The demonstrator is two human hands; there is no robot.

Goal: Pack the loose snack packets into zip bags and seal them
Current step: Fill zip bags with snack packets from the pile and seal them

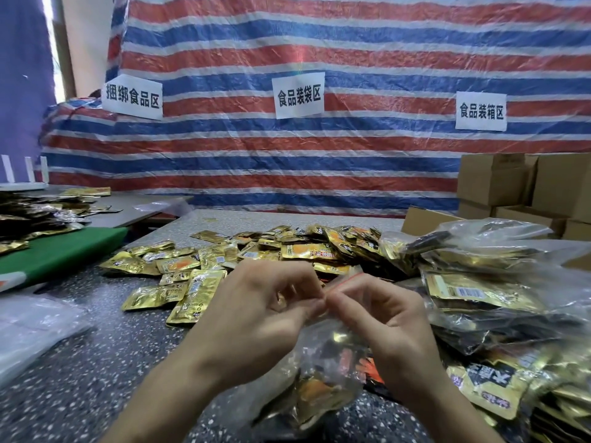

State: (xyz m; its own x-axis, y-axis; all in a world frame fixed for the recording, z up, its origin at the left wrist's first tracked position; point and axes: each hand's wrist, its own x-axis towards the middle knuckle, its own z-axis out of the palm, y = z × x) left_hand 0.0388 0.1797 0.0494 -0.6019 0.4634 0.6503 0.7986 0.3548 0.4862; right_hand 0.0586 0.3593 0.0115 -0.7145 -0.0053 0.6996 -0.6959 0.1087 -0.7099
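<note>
Pinching the red zip strip of a clear, crinkly zip bag of gold packets, left hand and right hand meet fingertip to fingertip above the desk's near edge. Sealing well likely means pressing along the whole strip, corner to corner. Glossy flat foil snack packets lie heaped mid-desk; filled bags stack along the right edge.

Zip bag seal partly hidden behind fingers, filled bags cut off at right edge
</note>
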